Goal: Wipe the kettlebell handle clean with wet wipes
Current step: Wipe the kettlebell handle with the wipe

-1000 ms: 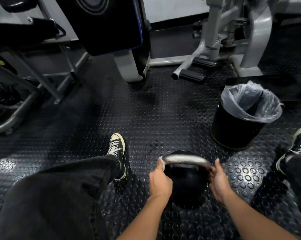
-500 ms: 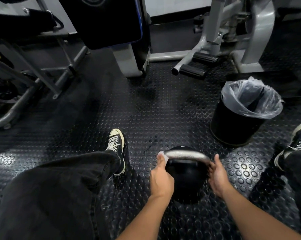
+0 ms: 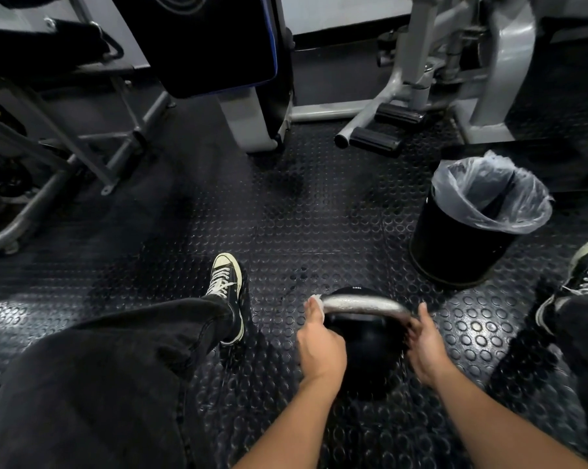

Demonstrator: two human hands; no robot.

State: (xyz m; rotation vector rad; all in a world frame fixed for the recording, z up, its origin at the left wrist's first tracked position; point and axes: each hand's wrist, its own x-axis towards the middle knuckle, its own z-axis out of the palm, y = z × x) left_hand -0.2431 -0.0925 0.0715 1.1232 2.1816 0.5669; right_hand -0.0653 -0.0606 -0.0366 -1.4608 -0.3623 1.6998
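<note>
Barely anything shifted over the last second: both hands held their ends of the handle, and the wipe hand had crept only slightly along the left end.

Black round kettlebell [image 3: 360, 353] sat on the black studded rubber floor [image 3: 286, 214], between the person's feet, just in front of them. Its silver, rough-textured metal handle [image 3: 363, 304] arched across the top.

Left hand [image 3: 319, 350] gripped the left end of the handle, fingers curled round it with a white wet wipe [image 3: 316, 301] pinched under the thumb. Right hand [image 3: 426, 346] was at the right end, thumb up against the bar; it looked like a steadying hold, but motion blur hid how far its fingers were closed, so I couldn't tell.

Handling, my read: cast iron, heavy and rigid, won't tip under wiping pressure. The textured handle should drag on the soft, wet wipe and may shred it, so wrap it and pull along the bar. Best hold is the handle ends near the horns.

Black round waste bin with a clear plastic liner [image 3: 472, 231] stood near, to the right.
</note>
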